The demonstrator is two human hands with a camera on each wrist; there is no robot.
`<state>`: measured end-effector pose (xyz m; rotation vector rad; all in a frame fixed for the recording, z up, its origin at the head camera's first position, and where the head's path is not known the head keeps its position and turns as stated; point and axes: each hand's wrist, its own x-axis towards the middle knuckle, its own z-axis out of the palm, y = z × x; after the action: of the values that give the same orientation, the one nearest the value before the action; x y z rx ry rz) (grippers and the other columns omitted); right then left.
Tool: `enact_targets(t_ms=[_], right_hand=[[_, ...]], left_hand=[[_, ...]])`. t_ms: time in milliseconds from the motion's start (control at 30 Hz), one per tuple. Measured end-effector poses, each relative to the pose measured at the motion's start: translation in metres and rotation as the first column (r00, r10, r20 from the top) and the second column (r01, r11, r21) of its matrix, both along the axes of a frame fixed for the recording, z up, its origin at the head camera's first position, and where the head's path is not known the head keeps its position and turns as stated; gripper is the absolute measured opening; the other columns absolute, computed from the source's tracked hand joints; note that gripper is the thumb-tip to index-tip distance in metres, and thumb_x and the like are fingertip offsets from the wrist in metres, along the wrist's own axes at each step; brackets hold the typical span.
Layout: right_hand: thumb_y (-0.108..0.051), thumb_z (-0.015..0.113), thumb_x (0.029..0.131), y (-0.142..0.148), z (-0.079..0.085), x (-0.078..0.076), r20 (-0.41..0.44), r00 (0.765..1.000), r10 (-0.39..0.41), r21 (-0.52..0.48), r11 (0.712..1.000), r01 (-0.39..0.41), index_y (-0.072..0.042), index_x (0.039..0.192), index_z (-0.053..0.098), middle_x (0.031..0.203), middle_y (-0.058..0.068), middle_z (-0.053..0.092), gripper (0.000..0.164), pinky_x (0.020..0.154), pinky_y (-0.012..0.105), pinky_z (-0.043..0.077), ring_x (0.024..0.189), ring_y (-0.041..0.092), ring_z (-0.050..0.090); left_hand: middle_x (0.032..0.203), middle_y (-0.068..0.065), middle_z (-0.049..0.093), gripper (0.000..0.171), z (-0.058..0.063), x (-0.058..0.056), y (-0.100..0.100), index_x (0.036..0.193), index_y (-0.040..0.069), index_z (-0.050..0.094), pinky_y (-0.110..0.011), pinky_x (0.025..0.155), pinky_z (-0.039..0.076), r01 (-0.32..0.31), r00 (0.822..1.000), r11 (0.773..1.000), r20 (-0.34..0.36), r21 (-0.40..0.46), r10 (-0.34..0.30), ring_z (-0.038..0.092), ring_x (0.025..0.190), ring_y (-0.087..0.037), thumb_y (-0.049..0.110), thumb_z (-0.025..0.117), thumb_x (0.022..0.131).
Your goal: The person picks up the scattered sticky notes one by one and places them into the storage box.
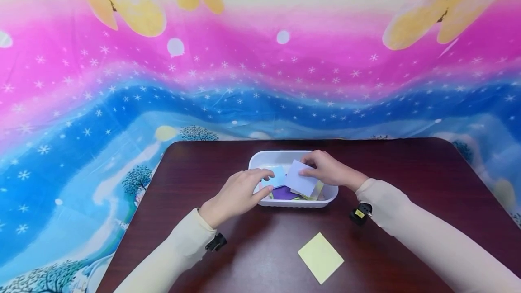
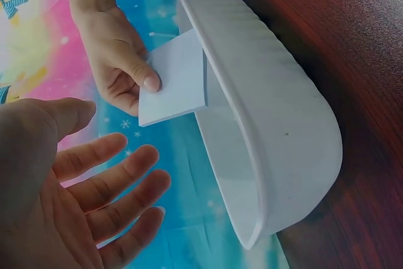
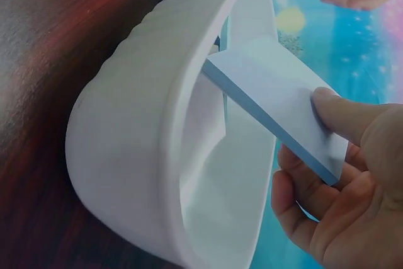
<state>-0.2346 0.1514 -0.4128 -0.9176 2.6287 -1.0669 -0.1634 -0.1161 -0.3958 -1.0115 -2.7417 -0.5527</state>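
My right hand (image 1: 331,170) pinches a lavender pad of sticky notes (image 1: 300,179) between thumb and fingers, tilted over the white plastic basket (image 1: 301,203). In the right wrist view the pad (image 3: 271,86) shows its thick edge, and one corner overlaps the basket's rim. My left hand (image 1: 240,190) hovers at the basket's left side, fingers spread and slightly bent, with nothing in them. Inside the basket lie a light blue pad (image 1: 274,177), a dark purple one (image 1: 283,193) and some yellowish paper (image 1: 318,190), partly hidden by the lavender pad.
A pale yellow sticky note pad (image 1: 320,258) lies on the dark reddish-brown table (image 1: 407,162), nearer to me than the basket. Behind the table hangs a colourful printed cloth (image 1: 260,71). Each wrist carries a small black device (image 1: 360,214).
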Motion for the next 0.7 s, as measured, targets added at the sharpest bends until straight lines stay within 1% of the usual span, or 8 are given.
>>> enact_targets(t_ms=[133,200,367,467,600,700], right_hand=[[-0.015,0.067,0.084,-0.007,-0.003,-0.003,-0.014,1.000,0.021,0.023,1.000,-0.020,-0.008,0.085,0.068,0.078,-0.001,0.066,0.007,0.059,0.028,0.049,0.069,0.009,0.058],[-0.014,0.067,0.084,-0.010,-0.004,-0.004,-0.026,1.000,0.014,0.052,0.999,-0.012,-0.009,0.083,0.067,0.077,-0.002,0.065,0.006,0.059,0.028,0.049,0.068,0.009,0.057],[-0.014,0.067,0.084,-0.014,-0.006,-0.003,-0.049,0.998,-0.046,0.164,0.985,0.053,-0.009,0.086,0.067,0.079,-0.001,0.064,0.006,0.063,0.029,0.047,0.071,0.011,0.055],[-0.013,0.067,0.083,-0.016,-0.006,-0.002,-0.057,0.995,-0.080,0.200,0.976,0.090,-0.004,0.098,0.067,0.087,0.004,0.066,0.017,0.068,0.031,0.049,0.077,0.015,0.057],[-0.011,0.066,0.084,-0.016,-0.007,-0.001,-0.058,0.994,-0.096,0.213,0.971,0.106,0.000,0.115,0.062,0.103,0.012,0.066,0.033,0.078,0.037,0.051,0.093,0.022,0.062],[-0.014,0.067,0.084,-0.016,-0.007,-0.001,-0.061,0.994,-0.089,0.214,0.972,0.100,0.000,0.120,0.060,0.111,0.014,0.065,0.039,0.082,0.040,0.050,0.100,0.026,0.061]], left_hand=[[0.111,0.002,0.067,0.034,-0.001,-0.001,-0.001,0.118,0.018,0.062,-0.029,0.076,0.050,-0.002,1.000,1.000,0.008,0.002,0.002,0.060,0.085,-0.006,0.036,0.054,0.092],[0.111,0.002,0.067,0.034,-0.002,-0.001,-0.002,0.118,0.018,0.062,-0.029,0.076,0.050,-0.002,1.000,1.000,0.009,0.002,0.002,0.060,0.085,-0.006,0.037,0.054,0.092],[0.109,0.002,0.067,0.035,-0.003,-0.002,-0.002,0.119,0.018,0.062,-0.029,0.075,0.049,-0.009,1.000,1.000,0.018,-0.004,0.009,0.060,0.086,-0.005,0.038,0.054,0.092],[0.110,0.002,0.067,0.035,-0.003,-0.002,-0.003,0.119,0.017,0.062,-0.029,0.075,0.050,-0.011,1.000,1.000,0.025,-0.006,0.011,0.060,0.087,-0.006,0.037,0.054,0.092],[0.111,0.001,0.067,0.035,-0.004,-0.001,-0.002,0.119,0.017,0.062,-0.029,0.075,0.050,-0.004,1.000,1.000,0.031,-0.006,0.004,0.060,0.087,-0.006,0.037,0.053,0.092],[0.111,0.002,0.067,0.035,-0.004,-0.001,-0.002,0.119,0.017,0.062,-0.029,0.075,0.050,-0.001,0.999,1.000,0.033,-0.002,0.001,0.060,0.087,-0.006,0.037,0.053,0.092]])
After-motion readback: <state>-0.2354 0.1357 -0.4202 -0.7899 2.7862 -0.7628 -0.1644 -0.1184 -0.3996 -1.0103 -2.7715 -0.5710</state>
